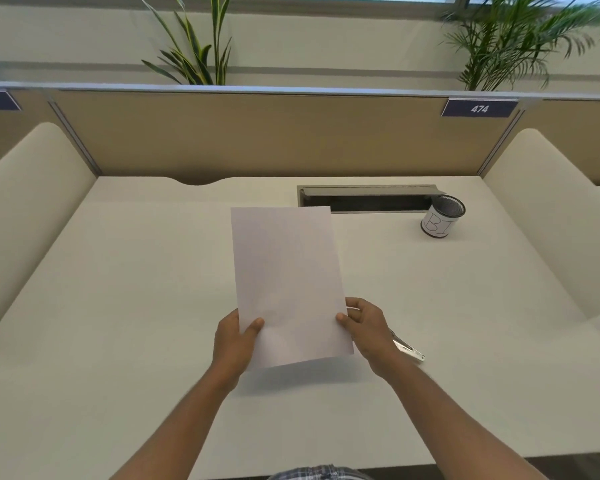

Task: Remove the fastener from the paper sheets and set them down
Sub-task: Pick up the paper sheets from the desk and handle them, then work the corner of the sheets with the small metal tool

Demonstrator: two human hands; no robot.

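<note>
Paper sheets (286,285) hang above the desk (118,306), long axis running away from the person; left hand (234,341) and right hand (368,329) pinch the near corners, equally close; no fastener shows; a metal tool (407,348) lies just behind the right hand.

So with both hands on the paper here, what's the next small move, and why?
Probably lower the paper flat onto the desk. Both hands, left and right, hold its near edge raised off the surface, no fastener shows, and a metal tool lies beside the right hand.
</note>
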